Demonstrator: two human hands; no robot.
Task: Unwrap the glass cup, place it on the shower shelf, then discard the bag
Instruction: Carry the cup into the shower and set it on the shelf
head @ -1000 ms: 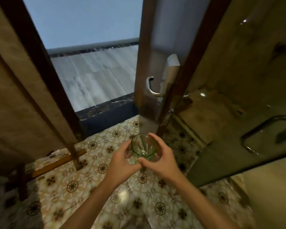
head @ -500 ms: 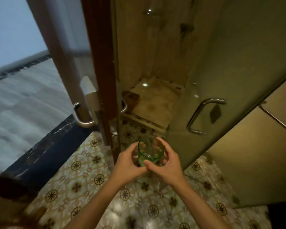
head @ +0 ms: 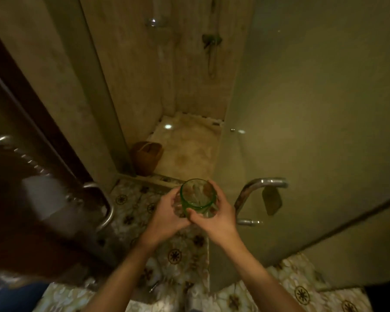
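At lower centre of the frame, the left hand (head: 167, 213) and right hand (head: 214, 216) curl their fingers round the green glass cup (head: 197, 197), upright before the open shower stall (head: 187, 145). Peeling any clear wrap likely demands a steady two-handed hold; no shelf shows.

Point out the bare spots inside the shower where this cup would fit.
No shelf shows. The beige shower floor is bare between the brown basket in its left corner and the frosted glass door. Both hands, left hand and right hand, hold the green glass cup before the threshold.
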